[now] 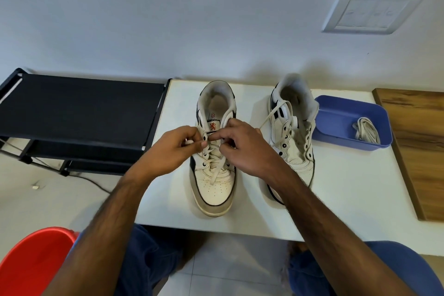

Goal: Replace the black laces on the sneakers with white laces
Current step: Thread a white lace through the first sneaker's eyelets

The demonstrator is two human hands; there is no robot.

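Both hands work at the upper eyelets of the left sneaker point(213, 163), which stands on the white tabletop point(336, 199) with its toe toward the person. The left hand point(173, 149) pinches a white lace end between thumb and fingers; the right hand point(242, 144) is curled over the lace point(216, 163) on the other side, seemingly pinching it, though its fingertips are partly hidden. White lace already crosses the lower eyelets, so this shoe looks nearly relaced. Just to its right, the second sneaker point(293, 137) has a white lace started but loose, with most eyelets bare. Beside that, a blue tray point(336, 115) holds a coiled whitish lace point(366, 131). No black laces are visible. Left to do, by my judgement: finish this shoe, then lace the second
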